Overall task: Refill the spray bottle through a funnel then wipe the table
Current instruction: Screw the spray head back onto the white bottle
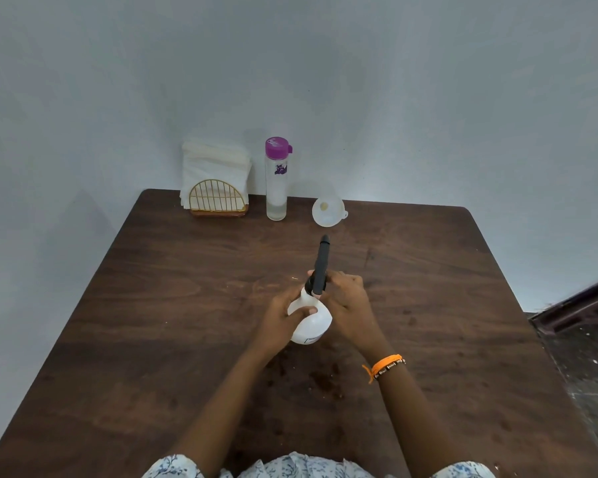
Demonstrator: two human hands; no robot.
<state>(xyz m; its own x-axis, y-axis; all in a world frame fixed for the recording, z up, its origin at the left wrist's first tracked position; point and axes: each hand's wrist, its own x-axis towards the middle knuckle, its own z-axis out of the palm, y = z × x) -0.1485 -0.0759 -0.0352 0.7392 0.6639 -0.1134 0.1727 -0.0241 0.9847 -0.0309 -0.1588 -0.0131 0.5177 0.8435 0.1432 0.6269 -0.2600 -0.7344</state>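
The round white plastic spray bottle [310, 322] with a long black trigger head [320, 265] stands mid-counter, nearer than the white funnel [328, 212]. Left hand [283, 319] fingers grasp its body; right hand [346, 300] fingers clasp its neck.

A dark wooden table [173, 305] against a pale wall carries a white spray bottle [309, 322] at its centre, with a napkin holder [218, 198] at 11 o'clock, a purple-capped water bottle [276, 188] at 12 and a white funnel [328, 212] just beside it at 1 o'clock

Spray bottle [311, 322] label (partly hidden)
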